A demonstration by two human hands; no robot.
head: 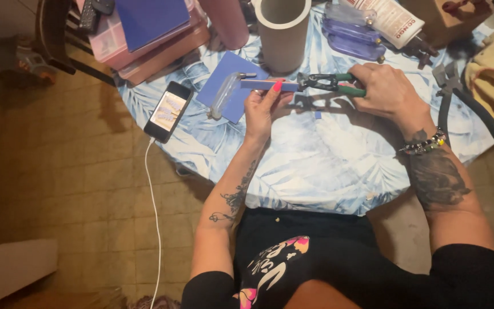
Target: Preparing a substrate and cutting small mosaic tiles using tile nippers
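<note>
Green-handled pliers [330, 83] squeezed in right hand [387, 91] bite the purple strip [267, 85] pinched by left hand [261, 109], looks mid-punch, so next wants steady alignment.

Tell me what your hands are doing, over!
Left hand pinches blue strip. Right hand squeezes green-handled pliers on it. Nothing in the way.

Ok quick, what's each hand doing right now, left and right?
Left hand: closed, pinching a blue strip with a clear plastic piece at its far end.
Right hand: closed around green-handled pliers, whose tip meets the strip.
</note>
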